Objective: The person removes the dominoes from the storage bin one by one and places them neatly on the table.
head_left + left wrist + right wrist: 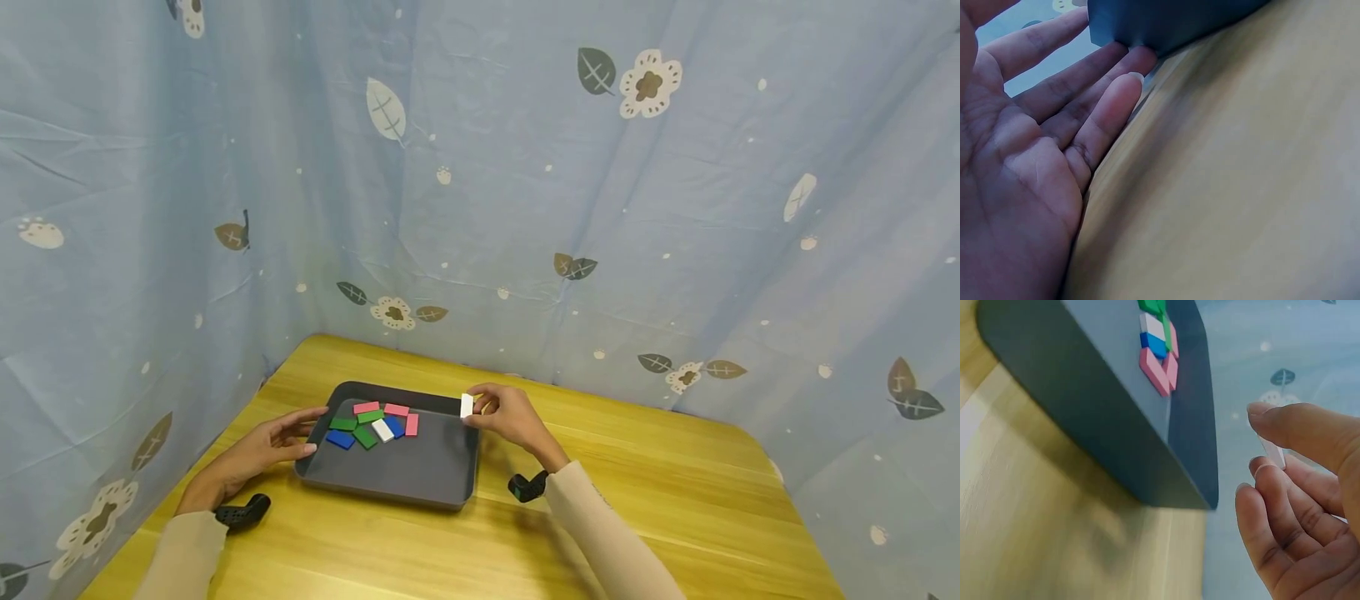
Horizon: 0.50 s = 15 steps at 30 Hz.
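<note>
A dark grey tray (431, 471) lies on the wooden table, with several small coloured blocks grouped in its left half. Among them are a pink block (412, 425), a green block (365, 437), a blue block (341, 439) and a white block (382, 430). Above the tray's right far corner, my right hand (512, 417) pinches another white block (467, 406) between thumb and fingers. My left hand (262, 450) touches the tray's left side with extended fingers; in the left wrist view its fingertips (1127, 87) meet the outer wall.
The yellow wooden table (637, 492) extends to the right of the tray and in front of it. A blue patterned curtain (487, 208) hangs behind the table and along its left side. Each wrist wears a black device (243, 512).
</note>
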Each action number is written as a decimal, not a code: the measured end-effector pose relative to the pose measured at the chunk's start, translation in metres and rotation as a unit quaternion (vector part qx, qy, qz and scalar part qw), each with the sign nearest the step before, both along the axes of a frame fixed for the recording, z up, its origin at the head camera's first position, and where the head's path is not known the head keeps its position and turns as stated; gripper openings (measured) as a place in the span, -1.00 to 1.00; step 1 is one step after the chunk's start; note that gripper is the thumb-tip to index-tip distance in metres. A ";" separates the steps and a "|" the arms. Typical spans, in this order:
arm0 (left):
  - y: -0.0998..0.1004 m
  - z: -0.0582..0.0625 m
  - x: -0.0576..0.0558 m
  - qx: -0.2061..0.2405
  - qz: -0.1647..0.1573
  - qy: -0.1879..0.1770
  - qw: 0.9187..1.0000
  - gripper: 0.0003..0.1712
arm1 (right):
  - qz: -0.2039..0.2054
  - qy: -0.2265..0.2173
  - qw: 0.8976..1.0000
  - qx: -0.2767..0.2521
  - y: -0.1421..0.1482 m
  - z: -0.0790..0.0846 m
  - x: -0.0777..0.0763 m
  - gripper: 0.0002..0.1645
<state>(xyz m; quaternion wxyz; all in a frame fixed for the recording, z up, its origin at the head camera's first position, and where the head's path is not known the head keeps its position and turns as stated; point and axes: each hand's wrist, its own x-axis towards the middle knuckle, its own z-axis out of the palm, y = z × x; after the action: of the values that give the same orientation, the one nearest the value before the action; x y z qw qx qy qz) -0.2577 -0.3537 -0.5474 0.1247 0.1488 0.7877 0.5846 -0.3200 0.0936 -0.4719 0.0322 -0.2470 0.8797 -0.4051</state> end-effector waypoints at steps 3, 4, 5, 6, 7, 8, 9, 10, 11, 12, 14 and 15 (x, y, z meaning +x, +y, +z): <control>0.000 0.000 0.001 0.001 0.000 -0.001 1.000 -0.26 | -0.004 -0.002 1.000 -0.001 0.011 -0.001 0.002 -0.45; 0.000 0.000 0.001 0.002 0.000 -0.002 1.000 -0.26 | -0.005 -0.001 1.000 -0.001 0.015 -0.001 0.002 -0.45; -0.001 0.000 0.001 0.002 0.000 -0.002 1.000 -0.26 | -0.007 -0.001 1.000 0.000 0.019 -0.002 0.002 -0.45; -0.001 0.000 0.001 0.003 0.001 -0.002 1.000 -0.26 | -0.010 0.000 1.000 0.002 0.023 -0.002 0.003 -0.45; -0.001 0.000 0.001 0.002 0.002 -0.002 1.000 -0.26 | -0.014 0.000 1.000 0.004 0.027 -0.003 0.004 -0.45; -0.001 0.000 0.001 0.001 0.004 -0.001 1.000 -0.27 | -0.017 0.000 1.000 0.004 0.031 -0.003 0.004 -0.45; -0.001 0.000 0.001 -0.001 0.004 0.001 1.000 -0.27 | -0.021 0.001 1.000 0.005 0.035 -0.004 0.005 -0.45; -0.001 -0.001 0.001 -0.003 0.005 0.003 1.000 -0.27 | -0.025 0.003 1.000 0.006 0.039 -0.005 0.006 -0.46; -0.001 -0.001 0.000 -0.006 0.005 0.005 1.000 -0.27 | -0.029 0.003 1.000 0.006 0.044 -0.006 0.006 -0.46; -0.001 -0.001 0.000 -0.008 0.007 0.004 1.000 -0.27 | -0.033 0.004 0.999 0.006 0.048 -0.007 0.007 -0.46; 0.000 -0.001 0.000 -0.009 0.011 0.000 1.000 -0.27 | -0.040 0.005 0.999 0.003 0.057 -0.008 0.008 -0.48; 0.000 0.000 0.000 -0.009 0.011 -0.001 1.000 -0.27 | -0.044 0.007 0.999 0.003 0.062 -0.009 0.009 -0.48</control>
<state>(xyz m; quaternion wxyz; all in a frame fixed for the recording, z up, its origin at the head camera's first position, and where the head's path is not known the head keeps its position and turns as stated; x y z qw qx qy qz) -0.2575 -0.3538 -0.5479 0.1206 0.1385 0.7947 0.5786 -0.3110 0.1554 -0.4811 0.0089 -0.2104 0.8912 -0.4017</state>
